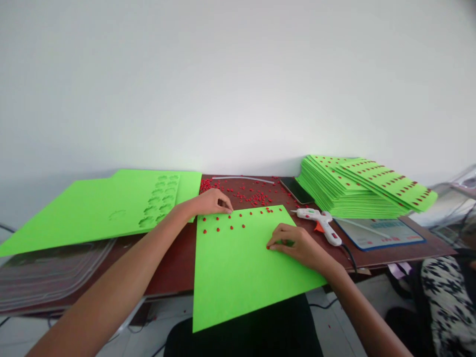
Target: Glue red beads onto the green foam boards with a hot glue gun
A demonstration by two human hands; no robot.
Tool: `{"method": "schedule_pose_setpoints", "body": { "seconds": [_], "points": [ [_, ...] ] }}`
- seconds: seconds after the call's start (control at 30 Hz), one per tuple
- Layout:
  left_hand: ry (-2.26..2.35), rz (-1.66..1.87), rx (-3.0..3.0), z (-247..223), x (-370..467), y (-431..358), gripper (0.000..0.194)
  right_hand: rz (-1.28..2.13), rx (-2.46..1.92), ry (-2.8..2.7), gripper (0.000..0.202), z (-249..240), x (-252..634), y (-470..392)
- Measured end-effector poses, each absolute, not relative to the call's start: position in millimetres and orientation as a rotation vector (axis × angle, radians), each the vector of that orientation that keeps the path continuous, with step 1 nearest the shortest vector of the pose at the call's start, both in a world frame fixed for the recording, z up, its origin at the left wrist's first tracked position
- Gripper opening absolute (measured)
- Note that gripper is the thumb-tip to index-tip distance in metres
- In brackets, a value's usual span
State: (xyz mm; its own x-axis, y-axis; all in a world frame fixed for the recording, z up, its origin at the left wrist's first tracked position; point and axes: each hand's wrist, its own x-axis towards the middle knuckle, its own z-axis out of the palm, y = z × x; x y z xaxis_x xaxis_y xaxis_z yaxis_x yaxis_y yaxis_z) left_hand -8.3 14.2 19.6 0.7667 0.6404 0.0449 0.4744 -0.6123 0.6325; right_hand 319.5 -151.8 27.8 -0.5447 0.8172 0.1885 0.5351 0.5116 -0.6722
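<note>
A bright green foam sheet (pixel 238 277) lies partly on the table, its near part reaching over the lap. Small red beads (pixel 217 229) sit in two rows near its far edge, with a few loose-looking ones at the far right corner. My left hand (pixel 213 202) is at the sheet's far edge, fingers curled and tips together; whatever they hold, if anything, is too small to make out. On the right half of the sheet, my right hand (pixel 293 241) pinches a small red bead (pixel 268 247) at its fingertips, against or just above the green surface.
Loose red beads (pixel 256 198) are scattered behind the sheet. A white glue gun (pixel 320 220) lies to the right, near a dark phone (pixel 296 190) and a stack of green sheets (pixel 330 198). Large green sheets (pixel 89 208) cover the left side. A person's patterned garment (pixel 448 302) shows at lower right.
</note>
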Motion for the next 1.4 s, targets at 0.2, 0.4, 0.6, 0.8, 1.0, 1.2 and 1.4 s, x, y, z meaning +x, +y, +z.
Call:
{"method": "schedule_pose_setpoints", "body": {
  "seconds": [0.2, 0.4, 0.6, 0.8, 1.0, 1.2, 1.4],
  "points": [
    [0.807, 0.328, 2.328, 22.1, -8.5, 14.0, 0.028, 0.670, -1.191, -2.149, 0.016, 17.2, 314.4, -161.7],
    [0.806, 0.280, 2.325, 26.5, -9.3, 11.8, 0.027, 0.640, -1.227, -2.159, 0.008, 20.7, 298.9, -172.5],
    [0.756, 0.271, 2.310, 28.2, -11.6, 11.9, 0.026, 0.665, -1.239, -2.172, 0.017, 21.6, 300.7, -175.3],
    [0.754, 0.281, 2.309, 25.3, -12.3, 13.4, 0.024, 0.642, -1.261, -2.138, 0.015, 16.9, 303.1, -171.1],
    [0.744, 0.294, 2.317, 25.7, -13.0, 13.4, 0.024, 0.624, -1.272, -2.145, 0.010, 16.6, 299.0, -170.5],
    [0.772, 0.278, 2.310, 27.2, -12.2, 12.4, 0.029, 0.495, -1.172, -2.129, 0.008, 27.8, 287.8, -136.2],
    [0.761, 0.285, 2.293, 24.2, -12.5, 14.3, 0.029, 0.365, -1.137, -2.224, 0.009, 20.4, 276.5, -110.9]
  ]
}}
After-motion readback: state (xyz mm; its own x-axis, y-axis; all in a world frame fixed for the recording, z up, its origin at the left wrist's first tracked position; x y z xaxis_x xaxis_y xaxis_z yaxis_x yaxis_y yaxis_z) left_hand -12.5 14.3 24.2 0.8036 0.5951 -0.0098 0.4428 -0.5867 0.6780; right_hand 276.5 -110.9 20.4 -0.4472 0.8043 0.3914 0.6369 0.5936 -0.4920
